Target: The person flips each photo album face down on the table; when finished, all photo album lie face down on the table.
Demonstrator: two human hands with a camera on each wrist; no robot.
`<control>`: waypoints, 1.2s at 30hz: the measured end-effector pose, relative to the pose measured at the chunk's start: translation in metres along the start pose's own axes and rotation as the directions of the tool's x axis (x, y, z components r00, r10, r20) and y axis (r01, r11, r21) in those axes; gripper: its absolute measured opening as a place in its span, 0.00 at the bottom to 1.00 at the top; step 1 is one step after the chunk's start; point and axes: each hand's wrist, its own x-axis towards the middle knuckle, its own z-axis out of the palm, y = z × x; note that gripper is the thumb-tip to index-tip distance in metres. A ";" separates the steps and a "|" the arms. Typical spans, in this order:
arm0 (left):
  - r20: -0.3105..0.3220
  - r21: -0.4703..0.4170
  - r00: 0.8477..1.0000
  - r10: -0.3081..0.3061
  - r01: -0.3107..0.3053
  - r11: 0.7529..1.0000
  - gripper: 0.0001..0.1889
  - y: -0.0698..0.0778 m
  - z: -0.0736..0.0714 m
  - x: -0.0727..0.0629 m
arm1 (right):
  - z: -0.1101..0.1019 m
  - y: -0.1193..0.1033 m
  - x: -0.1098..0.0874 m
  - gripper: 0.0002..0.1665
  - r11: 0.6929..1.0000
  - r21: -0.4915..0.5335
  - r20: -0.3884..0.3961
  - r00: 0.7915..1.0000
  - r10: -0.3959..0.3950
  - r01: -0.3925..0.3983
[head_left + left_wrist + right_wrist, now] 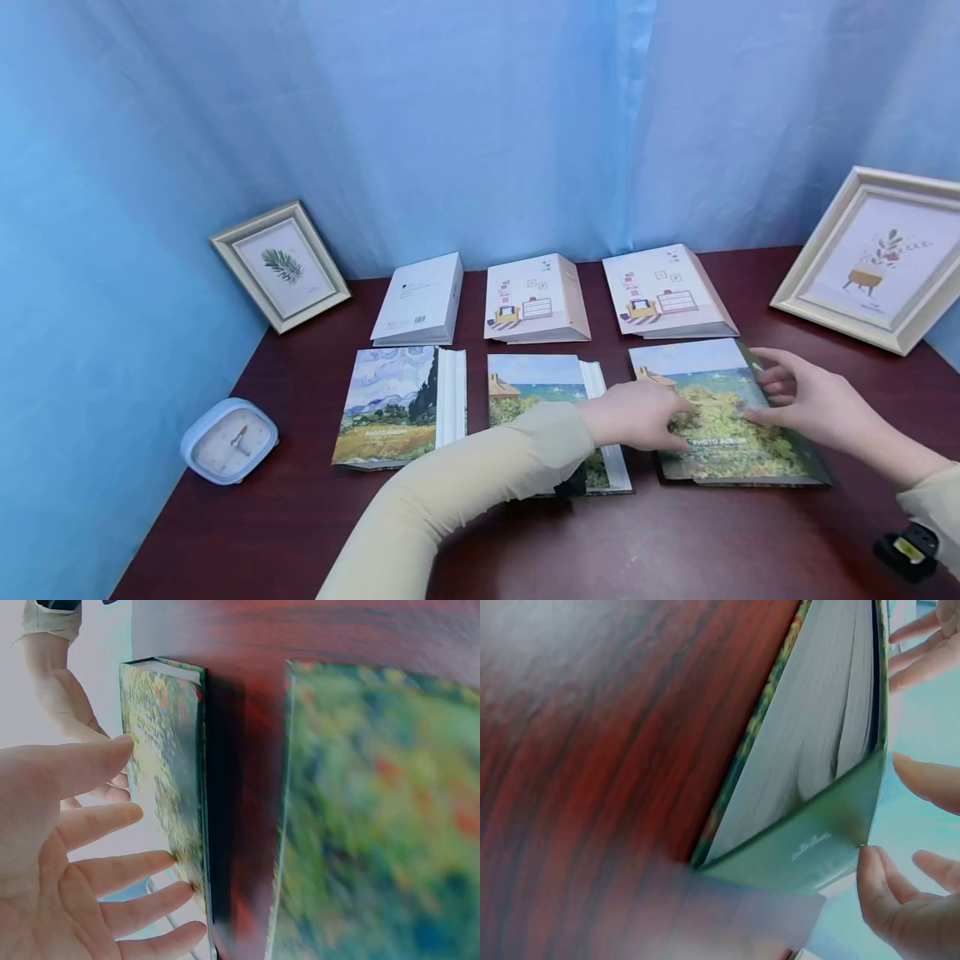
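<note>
A photo album (712, 400) with a painted seaside cover lies flat at the front right of the table. Over its left part reaches my left hand (637, 414); in the left wrist view its spread fingers (142, 870) lie close along the cover. At the album's right side is my right hand (813, 400), its thumb over the cover. In the right wrist view, a fingertip (870, 862) meets the edge of the green spine (802, 847), and the white page edges show. A second seaside album (536, 387), its white pages showing on the right, lies partly hidden under my left forearm.
A wheat-field album (390, 417) lies front left. Behind stand a row of pale albums: a plain white one (420, 300) and two with furniture drawings (532, 287) (663, 287). Picture frames (281, 267) (873, 258) stand at both sides. A blue clock (230, 442) is at the left edge.
</note>
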 end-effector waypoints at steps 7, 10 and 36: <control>-0.063 -0.067 0.998 0.016 -0.020 0.998 0.27 -0.015 -0.001 -0.019 | 0.006 -0.013 0.001 0.50 0.995 0.088 0.041 0.998 -0.043 0.039; -0.113 -0.113 0.994 0.012 -0.025 0.993 0.26 -0.024 -0.004 -0.029 | 0.008 -0.020 0.004 0.48 0.991 0.129 0.071 0.996 -0.051 0.042; -0.433 -0.602 0.856 -0.282 -0.042 0.798 0.19 -0.108 0.018 -0.127 | 0.040 -0.093 0.023 0.50 0.917 0.387 0.371 0.927 -0.054 -0.102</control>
